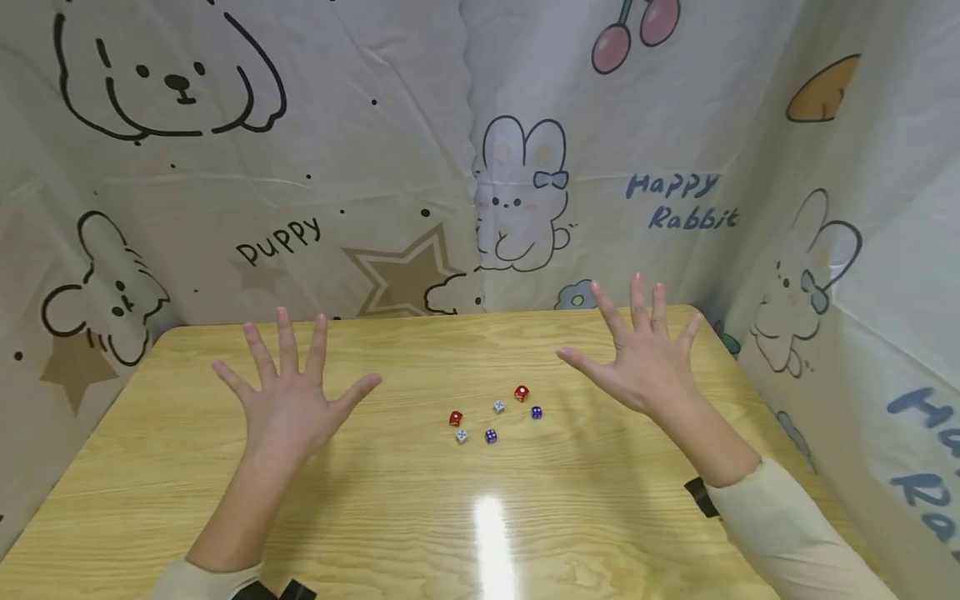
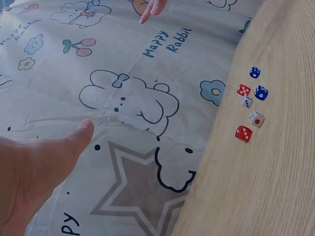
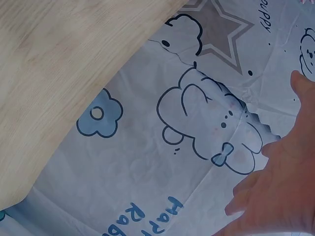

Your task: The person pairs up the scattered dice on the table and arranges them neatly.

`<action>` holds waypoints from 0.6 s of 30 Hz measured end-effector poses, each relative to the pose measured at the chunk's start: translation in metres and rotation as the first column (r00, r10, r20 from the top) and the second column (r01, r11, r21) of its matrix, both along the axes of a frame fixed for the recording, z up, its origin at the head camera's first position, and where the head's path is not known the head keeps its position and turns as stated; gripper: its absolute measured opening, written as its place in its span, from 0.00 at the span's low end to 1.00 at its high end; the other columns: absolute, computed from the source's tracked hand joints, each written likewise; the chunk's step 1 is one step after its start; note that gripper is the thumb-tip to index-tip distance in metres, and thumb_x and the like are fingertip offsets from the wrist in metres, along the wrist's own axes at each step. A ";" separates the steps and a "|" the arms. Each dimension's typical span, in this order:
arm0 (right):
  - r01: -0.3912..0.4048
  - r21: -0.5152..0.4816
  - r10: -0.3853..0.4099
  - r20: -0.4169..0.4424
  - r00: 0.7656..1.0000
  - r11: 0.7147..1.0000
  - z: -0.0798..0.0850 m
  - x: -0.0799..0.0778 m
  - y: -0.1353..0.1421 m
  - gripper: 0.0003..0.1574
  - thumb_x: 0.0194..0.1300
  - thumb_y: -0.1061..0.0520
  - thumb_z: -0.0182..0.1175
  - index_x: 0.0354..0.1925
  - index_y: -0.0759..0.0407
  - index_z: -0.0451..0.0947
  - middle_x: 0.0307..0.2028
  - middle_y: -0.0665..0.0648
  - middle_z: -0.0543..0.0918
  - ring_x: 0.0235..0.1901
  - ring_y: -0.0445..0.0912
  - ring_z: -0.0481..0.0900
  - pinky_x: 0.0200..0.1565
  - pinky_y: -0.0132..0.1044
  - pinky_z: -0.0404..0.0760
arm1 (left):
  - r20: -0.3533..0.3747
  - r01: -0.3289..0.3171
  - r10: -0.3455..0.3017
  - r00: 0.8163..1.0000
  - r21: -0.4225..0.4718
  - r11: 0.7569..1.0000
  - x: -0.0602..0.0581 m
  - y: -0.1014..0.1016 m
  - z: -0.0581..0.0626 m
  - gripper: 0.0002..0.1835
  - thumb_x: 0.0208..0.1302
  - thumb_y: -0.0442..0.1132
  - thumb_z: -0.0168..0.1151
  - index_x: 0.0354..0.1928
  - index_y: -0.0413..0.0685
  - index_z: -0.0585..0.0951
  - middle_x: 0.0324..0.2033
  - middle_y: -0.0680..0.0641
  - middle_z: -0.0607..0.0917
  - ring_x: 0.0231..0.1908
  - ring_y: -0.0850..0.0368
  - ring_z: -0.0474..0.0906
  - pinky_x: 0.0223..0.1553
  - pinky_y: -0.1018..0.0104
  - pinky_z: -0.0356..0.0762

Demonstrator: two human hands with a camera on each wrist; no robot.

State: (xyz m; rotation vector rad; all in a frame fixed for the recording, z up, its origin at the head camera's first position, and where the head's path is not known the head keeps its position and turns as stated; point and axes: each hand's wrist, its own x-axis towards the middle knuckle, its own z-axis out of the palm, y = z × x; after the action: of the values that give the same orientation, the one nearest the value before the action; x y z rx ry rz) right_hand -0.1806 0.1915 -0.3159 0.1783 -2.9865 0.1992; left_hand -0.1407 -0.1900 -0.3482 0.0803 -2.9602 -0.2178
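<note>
Both hands are held above the table with fingers spread wide and nothing in them. My left hand (image 1: 288,408) is left of a small group of dice, its thumb pointing toward them. On the other side, my right hand (image 1: 645,367) hovers to the right of the group. The dice lie loose near the table's middle: a red die (image 1: 456,418) and another red die (image 1: 521,392), a white die (image 1: 461,436) and a second white die (image 1: 498,407), a blue die (image 1: 491,436) and a second blue die (image 1: 536,412). In the right wrist view the dice are out of sight.
The wood-grain table (image 1: 390,517) has rounded far corners. A printed cloth (image 1: 405,167) with puppies, rabbits and stars hangs behind it and along both sides. A bright light reflection (image 1: 493,542) lies on the near part of the tabletop.
</note>
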 end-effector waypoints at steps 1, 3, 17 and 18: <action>-0.001 -0.003 0.001 0.000 1.000 1.000 0.000 0.000 0.001 0.59 0.51 0.14 0.37 0.72 0.32 0.30 0.73 0.61 0.27 0.71 0.62 0.23 0.57 0.74 0.22 | 0.000 -0.001 0.001 1.000 -0.001 1.000 0.000 0.000 0.000 0.54 0.51 0.82 0.33 0.72 0.63 0.30 0.67 0.46 0.16 0.64 0.39 0.07 0.52 0.26 0.11; -0.002 -0.007 0.002 0.001 1.000 1.000 -0.001 0.001 0.002 0.59 0.51 0.14 0.37 0.72 0.33 0.30 0.73 0.62 0.28 0.71 0.62 0.24 0.57 0.73 0.21 | -0.001 0.000 0.000 1.000 -0.001 1.000 0.000 0.001 0.000 0.54 0.51 0.82 0.33 0.72 0.63 0.30 0.67 0.46 0.16 0.64 0.39 0.07 0.52 0.26 0.10; -0.016 -0.006 0.017 0.035 0.999 1.000 -0.013 0.002 0.008 0.59 0.51 0.15 0.38 0.72 0.33 0.31 0.73 0.65 0.30 0.71 0.64 0.25 0.57 0.73 0.21 | 0.021 -0.004 0.004 1.000 0.005 1.000 0.005 0.000 -0.006 0.54 0.52 0.81 0.34 0.72 0.61 0.31 0.68 0.44 0.17 0.63 0.39 0.06 0.52 0.27 0.09; -0.020 -0.009 0.020 0.033 0.999 1.000 -0.013 0.002 0.008 0.59 0.51 0.15 0.38 0.72 0.33 0.31 0.73 0.65 0.31 0.71 0.64 0.25 0.57 0.73 0.22 | 0.019 -0.003 0.003 1.000 0.006 1.000 0.005 0.000 -0.006 0.54 0.52 0.81 0.34 0.72 0.61 0.31 0.68 0.44 0.17 0.64 0.39 0.06 0.52 0.27 0.09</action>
State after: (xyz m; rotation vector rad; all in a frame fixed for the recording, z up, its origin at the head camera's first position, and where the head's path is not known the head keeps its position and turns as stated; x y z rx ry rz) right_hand -0.1786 0.1995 -0.3290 0.2055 -3.0169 0.2200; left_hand -0.1360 -0.1900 -0.3541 0.0884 -2.9780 -0.2267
